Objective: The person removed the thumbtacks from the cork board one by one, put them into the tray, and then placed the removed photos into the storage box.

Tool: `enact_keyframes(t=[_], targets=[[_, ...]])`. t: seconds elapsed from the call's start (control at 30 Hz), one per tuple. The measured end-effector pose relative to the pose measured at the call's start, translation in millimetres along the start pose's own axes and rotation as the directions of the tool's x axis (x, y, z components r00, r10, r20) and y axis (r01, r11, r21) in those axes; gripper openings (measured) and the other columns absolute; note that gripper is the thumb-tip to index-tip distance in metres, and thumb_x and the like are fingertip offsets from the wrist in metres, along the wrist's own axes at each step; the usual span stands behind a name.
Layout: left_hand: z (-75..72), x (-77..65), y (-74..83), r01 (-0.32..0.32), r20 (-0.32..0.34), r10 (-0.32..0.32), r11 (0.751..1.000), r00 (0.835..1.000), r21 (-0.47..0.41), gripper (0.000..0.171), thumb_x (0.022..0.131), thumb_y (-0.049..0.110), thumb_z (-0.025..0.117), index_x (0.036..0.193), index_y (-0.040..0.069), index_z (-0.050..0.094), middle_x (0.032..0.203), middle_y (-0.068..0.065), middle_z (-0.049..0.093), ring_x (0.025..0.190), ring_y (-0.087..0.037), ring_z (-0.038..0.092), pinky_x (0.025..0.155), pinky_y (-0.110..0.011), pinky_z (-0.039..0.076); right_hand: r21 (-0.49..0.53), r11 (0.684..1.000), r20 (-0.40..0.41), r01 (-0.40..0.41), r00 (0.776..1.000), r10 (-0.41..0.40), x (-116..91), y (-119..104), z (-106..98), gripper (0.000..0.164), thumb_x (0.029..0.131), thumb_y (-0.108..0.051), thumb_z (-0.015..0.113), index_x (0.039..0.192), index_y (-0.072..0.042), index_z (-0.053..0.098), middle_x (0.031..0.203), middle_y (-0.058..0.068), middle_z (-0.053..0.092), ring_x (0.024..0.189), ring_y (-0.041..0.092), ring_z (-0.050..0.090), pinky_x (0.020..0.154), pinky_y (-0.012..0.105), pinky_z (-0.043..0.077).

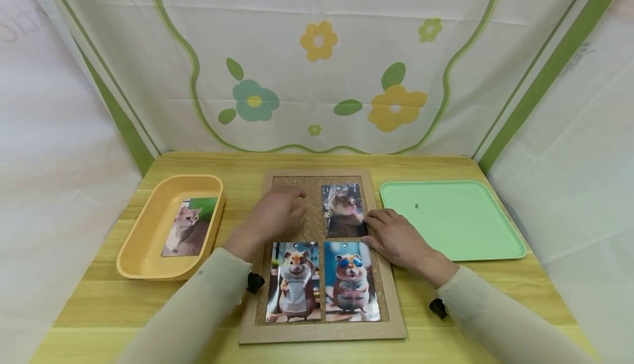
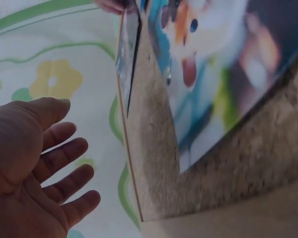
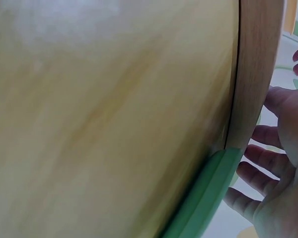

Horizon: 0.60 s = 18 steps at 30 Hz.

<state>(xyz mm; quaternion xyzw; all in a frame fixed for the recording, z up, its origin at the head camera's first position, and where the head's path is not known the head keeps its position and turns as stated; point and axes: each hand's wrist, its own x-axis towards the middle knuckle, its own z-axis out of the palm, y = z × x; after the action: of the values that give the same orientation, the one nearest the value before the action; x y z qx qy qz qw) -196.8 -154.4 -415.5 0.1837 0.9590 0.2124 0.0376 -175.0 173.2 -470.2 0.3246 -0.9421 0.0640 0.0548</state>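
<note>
A wood-framed cork board lies on the table. Two hamster photos fill its lower half: one in a white apron, one in blue sunglasses. At the upper right of the board is a darker animal photo. My left hand hovers over the bare upper-left cork, its fingers relaxed and nothing held, as the left wrist view also shows. My right hand reaches over the right frame edge, fingertips at the right side of the dark photo. In the right wrist view its fingers are loosely extended.
On the left stands a yellow bin with a cat photo inside. A green tray sits to the right, bearing one small dark pin-like object. Behind the table hangs a flowered white curtain.
</note>
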Motion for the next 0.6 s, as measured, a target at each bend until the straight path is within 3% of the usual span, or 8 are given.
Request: enact_keyframes(t=[0.23, 0.47, 0.6], targets=[[14.8, 11.0, 11.1, -0.105, 0.072, 0.095, 0.983, 0.993, 0.149, 0.047, 0.109, 0.04, 0.06, 0.146, 0.012, 0.061, 0.148, -0.008, 0.063, 0.143, -0.033, 0.054, 0.127, -0.052, 0.033, 0.01, 1.0, 0.004, 0.0, 1.0, -0.001, 0, 0, 1, 0.056, 0.107, -0.042, 0.06, 0.145, -0.002, 0.062, 0.146, 0.019, 0.062, 0.134, 0.04, 0.057, 0.109, 0.058, 0.051], [29.0, 17.8, 12.5, -0.198, 0.156, 0.164, 0.952, 0.974, 0.232, 0.05, 0.108, 0.05, 0.057, 0.145, 0.015, 0.061, 0.146, -0.006, 0.061, 0.14, -0.029, 0.055, 0.121, -0.048, 0.043, 0.003, 1.0, -0.011, 0.014, 1.0, -0.014, 0, 2, 1, 0.055, 0.106, -0.041, 0.062, 0.144, -0.001, 0.063, 0.145, 0.02, 0.062, 0.133, 0.041, 0.058, 0.107, 0.058, 0.052], [37.5, 20.0, 11.6, -0.213, 0.178, 0.168, 0.935, 0.97, 0.282, 0.058, 0.107, 0.055, 0.055, 0.149, 0.015, 0.057, 0.15, -0.007, 0.057, 0.144, -0.028, 0.051, 0.123, -0.047, 0.041, -0.005, 1.0, -0.03, 0.026, 0.999, -0.027, 0, 2, 2, 0.054, 0.105, -0.039, 0.065, 0.142, 0.0, 0.064, 0.143, 0.02, 0.063, 0.131, 0.041, 0.059, 0.106, 0.058, 0.053]])
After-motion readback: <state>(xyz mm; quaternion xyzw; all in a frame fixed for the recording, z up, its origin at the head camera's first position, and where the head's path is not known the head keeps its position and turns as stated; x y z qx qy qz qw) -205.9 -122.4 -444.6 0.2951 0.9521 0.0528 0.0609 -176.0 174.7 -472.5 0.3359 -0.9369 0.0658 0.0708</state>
